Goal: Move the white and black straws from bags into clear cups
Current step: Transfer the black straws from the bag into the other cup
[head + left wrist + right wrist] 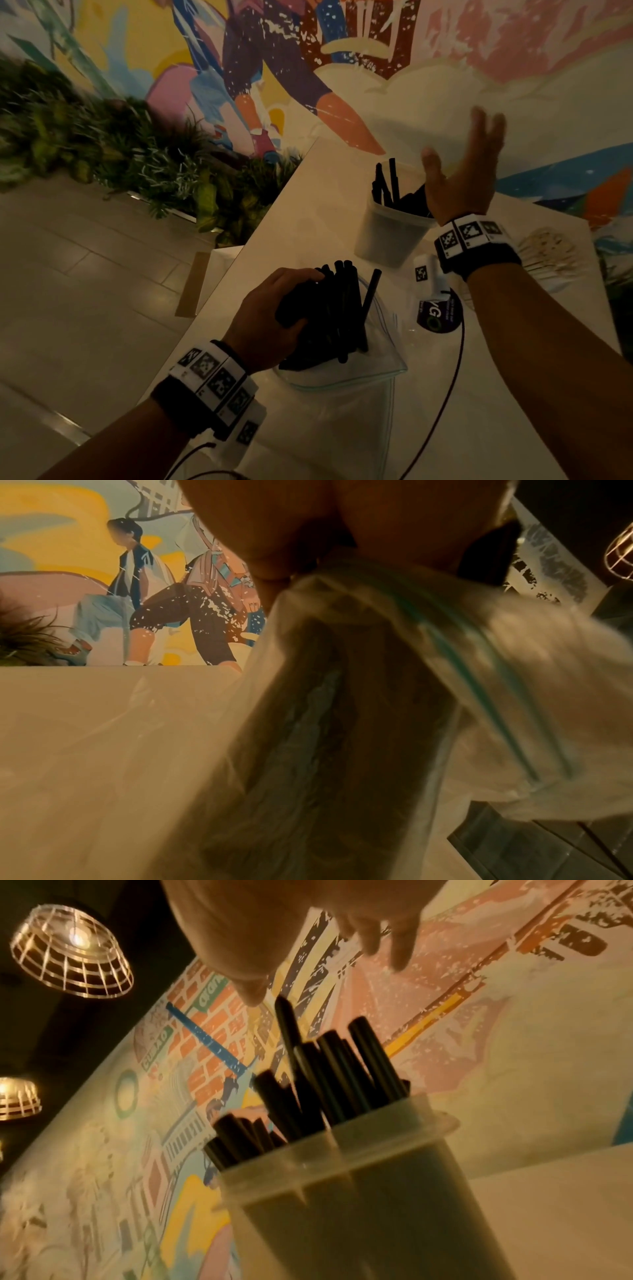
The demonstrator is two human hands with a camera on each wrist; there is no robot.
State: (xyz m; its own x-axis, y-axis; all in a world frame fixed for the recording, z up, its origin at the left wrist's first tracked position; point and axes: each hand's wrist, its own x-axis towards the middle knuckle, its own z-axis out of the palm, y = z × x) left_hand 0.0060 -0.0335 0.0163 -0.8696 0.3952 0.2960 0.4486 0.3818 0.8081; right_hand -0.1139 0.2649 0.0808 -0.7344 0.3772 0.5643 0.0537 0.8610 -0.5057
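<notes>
My left hand [274, 315] grips a bundle of black straws [329, 308] that stands in an open clear zip bag [376, 359] on the white table [308, 212]. In the left wrist view the bag [462, 669] fills the frame under my palm. A clear cup [390, 229] farther back holds several black straws [387, 185]. My right hand [469, 168] hovers just above and right of that cup, fingers spread and holding nothing. From the right wrist the cup [359, 1204] and its straws [315, 1085] sit right below my fingers [373, 934].
A second cup of white straws [548, 253] lies at the right. A dark round label [442, 315] and a black cable [452, 370] lie between my arms. The table's left edge drops to the floor, with plants [102, 144] beyond. A painted wall [411, 85] backs the table.
</notes>
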